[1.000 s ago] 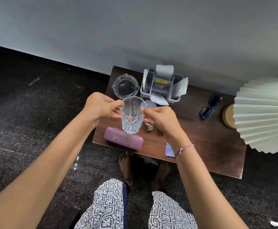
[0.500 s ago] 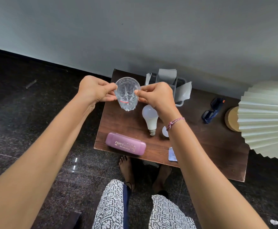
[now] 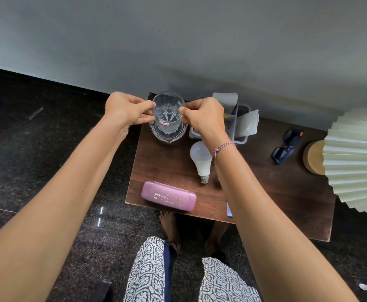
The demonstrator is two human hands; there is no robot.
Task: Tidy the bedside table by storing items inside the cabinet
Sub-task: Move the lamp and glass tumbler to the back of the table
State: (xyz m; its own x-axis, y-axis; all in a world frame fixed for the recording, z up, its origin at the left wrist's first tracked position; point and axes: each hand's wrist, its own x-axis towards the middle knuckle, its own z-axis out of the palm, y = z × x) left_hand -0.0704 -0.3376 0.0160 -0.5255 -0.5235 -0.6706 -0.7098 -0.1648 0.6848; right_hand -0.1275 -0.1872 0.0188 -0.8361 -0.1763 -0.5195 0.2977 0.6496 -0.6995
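A clear cut-glass tumbler (image 3: 167, 112) is pinched at its rim from both sides: my left hand (image 3: 127, 109) on the left, my right hand (image 3: 204, 116) on the right. The tumbler sits over a clear glass dish (image 3: 167, 134) at the back left corner of the dark wooden bedside table (image 3: 265, 186); whether it touches the dish I cannot tell. On the table also lie a white light bulb (image 3: 201, 160), a pink case (image 3: 168, 196) near the front edge, and blue sunglasses (image 3: 286, 147).
A grey caddy (image 3: 241, 125) with white papers stands behind the bulb, by the wall. A pleated cream lampshade (image 3: 357, 160) covers the table's right end above a round wooden base (image 3: 312, 158). A small card (image 3: 229, 211) peeks out beside my right forearm. Dark stone floor surrounds the table.
Both hands carried the tumbler from above the pink case toward the back left corner, and now hold it over the glass dish.
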